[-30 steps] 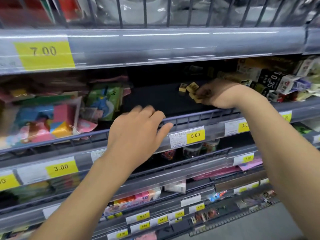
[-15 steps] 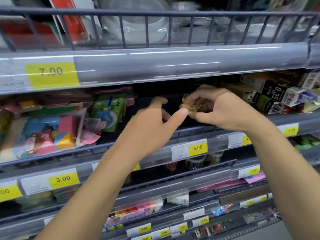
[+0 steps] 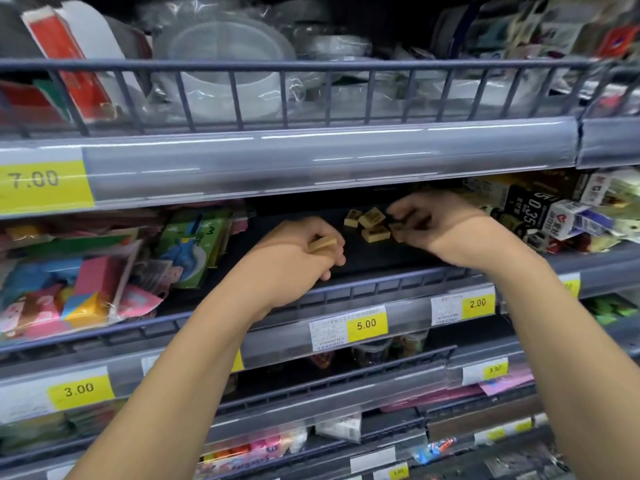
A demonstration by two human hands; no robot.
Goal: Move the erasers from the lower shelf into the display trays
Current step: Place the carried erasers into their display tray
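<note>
Three small tan erasers (image 3: 371, 217) lie loose on the dark shelf floor (image 3: 277, 216) in the middle tier. My left hand (image 3: 298, 258) hovers over the shelf's front rail and grips one tan eraser (image 3: 322, 244) between thumb and fingers. Just right of the loose pile is my right hand (image 3: 440, 230), its fingers curled down onto another eraser (image 3: 397, 233) that is mostly hidden beneath them.
A wire front rail (image 3: 381, 282) with price tags edges the shelf. Colourful packets (image 3: 79, 289) fill its left side and small boxes (image 3: 540, 213) its right. The shelf above (image 3: 311, 157) hangs low over both hands. Lower tiers hold more goods.
My left hand has taken an eraser from the right hand and drawn back left. The right hand has gone back to the loose erasers on the shelf. The camera has tilted upward.
</note>
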